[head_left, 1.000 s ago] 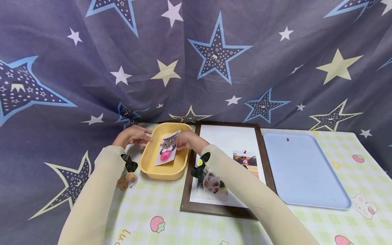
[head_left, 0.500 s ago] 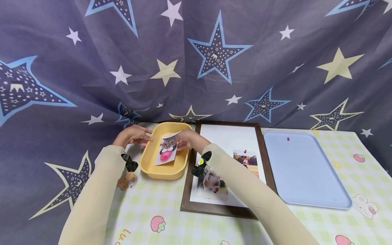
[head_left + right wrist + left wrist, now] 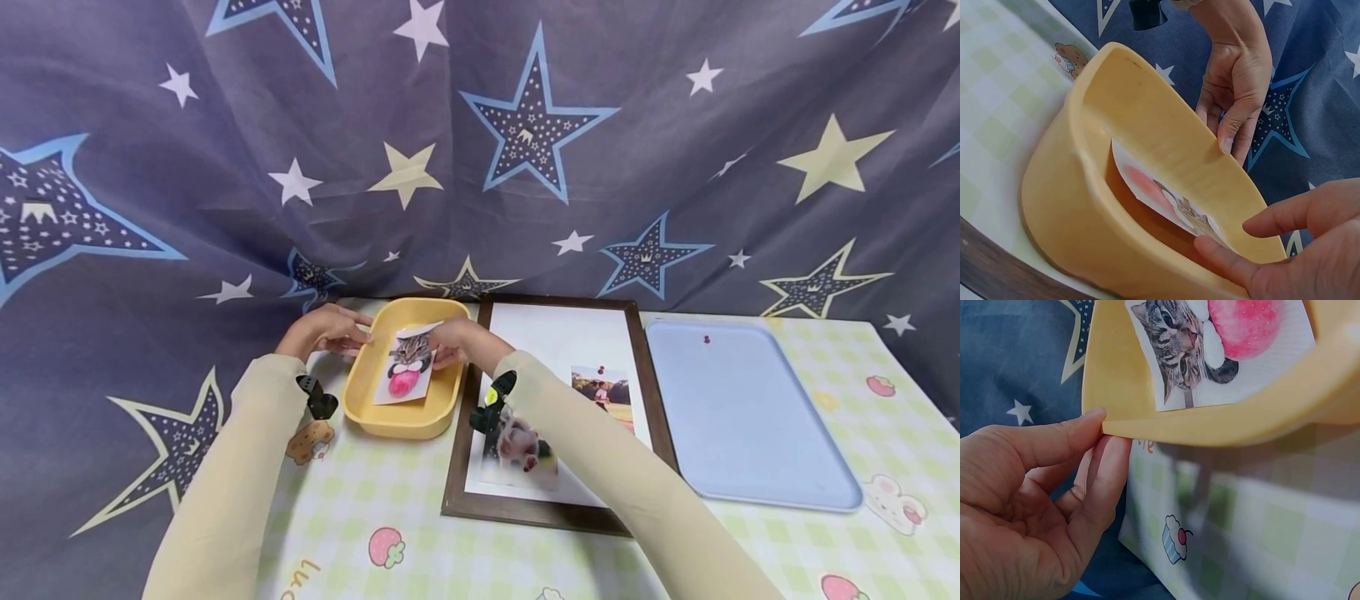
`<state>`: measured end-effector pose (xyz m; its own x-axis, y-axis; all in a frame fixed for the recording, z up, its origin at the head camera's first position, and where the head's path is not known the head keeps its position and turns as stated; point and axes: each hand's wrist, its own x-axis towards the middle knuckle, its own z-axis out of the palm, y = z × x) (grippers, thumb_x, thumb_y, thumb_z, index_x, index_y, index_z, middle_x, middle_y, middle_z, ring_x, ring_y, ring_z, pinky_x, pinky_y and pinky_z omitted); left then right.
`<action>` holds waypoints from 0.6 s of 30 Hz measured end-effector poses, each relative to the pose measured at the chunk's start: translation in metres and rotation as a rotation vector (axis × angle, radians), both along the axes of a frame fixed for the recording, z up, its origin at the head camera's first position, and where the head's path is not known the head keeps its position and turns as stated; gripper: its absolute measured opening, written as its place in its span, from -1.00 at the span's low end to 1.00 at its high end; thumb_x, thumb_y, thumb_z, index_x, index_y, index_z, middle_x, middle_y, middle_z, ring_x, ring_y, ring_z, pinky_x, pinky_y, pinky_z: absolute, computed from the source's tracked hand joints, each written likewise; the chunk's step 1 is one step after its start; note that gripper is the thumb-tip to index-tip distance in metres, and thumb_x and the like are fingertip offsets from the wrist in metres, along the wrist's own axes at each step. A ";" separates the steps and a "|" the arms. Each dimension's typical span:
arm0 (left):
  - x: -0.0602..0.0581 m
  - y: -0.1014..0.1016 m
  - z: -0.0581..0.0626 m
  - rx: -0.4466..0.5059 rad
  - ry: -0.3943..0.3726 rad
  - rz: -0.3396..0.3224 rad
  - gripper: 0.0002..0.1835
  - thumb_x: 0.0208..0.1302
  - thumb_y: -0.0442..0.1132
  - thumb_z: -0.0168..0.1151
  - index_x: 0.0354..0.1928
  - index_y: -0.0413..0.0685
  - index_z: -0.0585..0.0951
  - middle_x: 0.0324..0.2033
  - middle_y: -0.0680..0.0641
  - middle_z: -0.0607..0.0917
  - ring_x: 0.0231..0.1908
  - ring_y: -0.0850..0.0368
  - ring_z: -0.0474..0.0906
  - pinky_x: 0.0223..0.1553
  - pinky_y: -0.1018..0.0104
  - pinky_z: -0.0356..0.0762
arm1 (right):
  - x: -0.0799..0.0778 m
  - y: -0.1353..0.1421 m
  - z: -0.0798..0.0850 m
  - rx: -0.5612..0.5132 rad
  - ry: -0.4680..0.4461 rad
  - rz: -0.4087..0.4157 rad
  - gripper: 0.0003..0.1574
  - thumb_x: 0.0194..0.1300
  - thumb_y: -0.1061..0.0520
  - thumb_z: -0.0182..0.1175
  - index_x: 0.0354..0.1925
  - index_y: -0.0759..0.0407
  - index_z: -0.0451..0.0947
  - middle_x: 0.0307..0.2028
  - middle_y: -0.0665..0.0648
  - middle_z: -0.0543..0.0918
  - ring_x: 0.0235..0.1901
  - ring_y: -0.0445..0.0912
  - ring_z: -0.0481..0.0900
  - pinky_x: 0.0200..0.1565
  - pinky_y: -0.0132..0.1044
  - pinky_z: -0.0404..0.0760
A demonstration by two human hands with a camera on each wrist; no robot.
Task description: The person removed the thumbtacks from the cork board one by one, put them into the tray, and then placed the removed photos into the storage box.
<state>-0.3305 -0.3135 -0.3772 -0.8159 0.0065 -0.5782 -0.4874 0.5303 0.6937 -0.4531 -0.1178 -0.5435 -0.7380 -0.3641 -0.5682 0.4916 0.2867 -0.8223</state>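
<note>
A yellow plastic tub (image 3: pixel 405 427) stands at the left of the table. My left hand (image 3: pixel 330 327) pinches its left rim, thumb on top and fingers underneath, as the left wrist view shows. Inside the tub lies a photo (image 3: pixel 403 382) of a cat with a pink, round, fluffy shape; it rests at a slight slant. My right hand (image 3: pixel 459 340) reaches over the tub's right side to the photo's upper right edge. In the right wrist view, the thumb and forefinger of that right hand (image 3: pixel 1310 244) are spread apart, with one fingertip at the photo's edge.
Right of the tub lies a brown picture frame (image 3: pixel 540 523) with a white board, a running-person photo (image 3: pixel 603 393) under a red pushpin (image 3: pixel 601 370), and an animal photo (image 3: pixel 517 450) partly under my arm. A light blue tray (image 3: pixel 750 417) holds one red pushpin (image 3: pixel 707 339).
The photo has shifted slightly left and down in the tub and lies a little flatter. Both hands have stayed nearly where they were.
</note>
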 end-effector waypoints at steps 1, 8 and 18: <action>0.000 0.000 0.000 0.002 0.002 -0.001 -0.32 0.40 -0.39 0.26 0.51 -0.28 0.28 -0.49 0.15 0.72 -0.53 0.35 0.67 -0.32 0.44 0.73 | -0.002 0.000 -0.003 -0.007 0.003 0.007 -0.65 0.09 0.43 0.14 -0.08 0.36 0.50 -0.31 0.28 0.69 -0.41 0.14 0.75 -0.30 -0.08 0.80; 0.003 0.000 -0.002 -0.003 0.003 -0.001 -0.32 0.39 -0.40 0.26 0.51 -0.28 0.29 -0.49 0.15 0.71 -0.52 0.35 0.67 -0.31 0.44 0.72 | 0.101 0.032 0.117 0.002 0.062 0.033 -0.74 0.19 0.49 0.05 -0.10 0.49 0.48 -0.36 0.30 0.62 -0.44 0.09 0.65 -0.13 -0.11 0.80; 0.001 -0.001 0.001 -0.007 0.018 -0.010 -0.31 0.39 -0.38 0.27 0.51 -0.26 0.29 -0.43 0.14 0.72 -0.49 0.35 0.68 -0.21 0.40 0.74 | 0.070 0.022 0.086 0.029 0.063 0.046 -0.80 0.13 0.50 0.08 -0.21 0.45 0.48 -0.35 0.36 0.67 -0.36 0.19 0.73 -0.25 -0.10 0.80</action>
